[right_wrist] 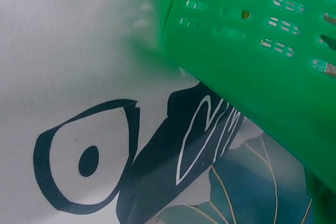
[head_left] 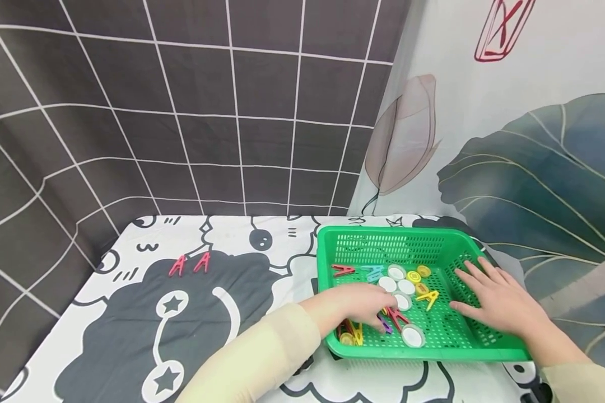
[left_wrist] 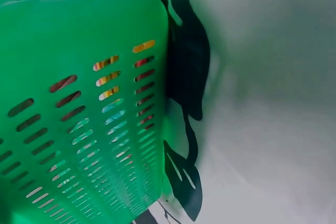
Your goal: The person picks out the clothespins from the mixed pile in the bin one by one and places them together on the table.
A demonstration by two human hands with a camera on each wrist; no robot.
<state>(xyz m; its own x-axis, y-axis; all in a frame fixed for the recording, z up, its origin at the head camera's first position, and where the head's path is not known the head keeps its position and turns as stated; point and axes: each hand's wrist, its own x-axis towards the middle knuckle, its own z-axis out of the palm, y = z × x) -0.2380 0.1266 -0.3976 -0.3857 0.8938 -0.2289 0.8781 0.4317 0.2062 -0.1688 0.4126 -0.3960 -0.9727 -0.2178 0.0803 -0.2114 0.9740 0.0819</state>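
In the head view a green plastic basket [head_left: 433, 354] holds small clothespins and round lids. My left hand [head_left: 358, 302] reaches over its near left part, fingers down among a red clothespin [head_left: 396, 318], a purple clothespin [head_left: 385, 324] and yellow ones [head_left: 355, 333]. Whether its fingertips pinch one is hidden. My right hand [head_left: 504, 299] lies over the basket's right side, fingers spread and pointing inward. Two red clothespins, one left [head_left: 177, 265] and one right [head_left: 201, 262], stand apart on the cloth. Both wrist views show mostly the basket's slotted outer walls, without the hands.
White round lids [head_left: 405, 287], yellow round pieces [head_left: 423, 271], a blue clothespin [head_left: 374, 272] and another red clothespin [head_left: 343, 270] lie in the basket. A patterned cloth [head_left: 252, 313] covers the table. A dark gridded curtain [head_left: 262, 140] hangs behind, beside a leaf-print one [head_left: 534, 168].
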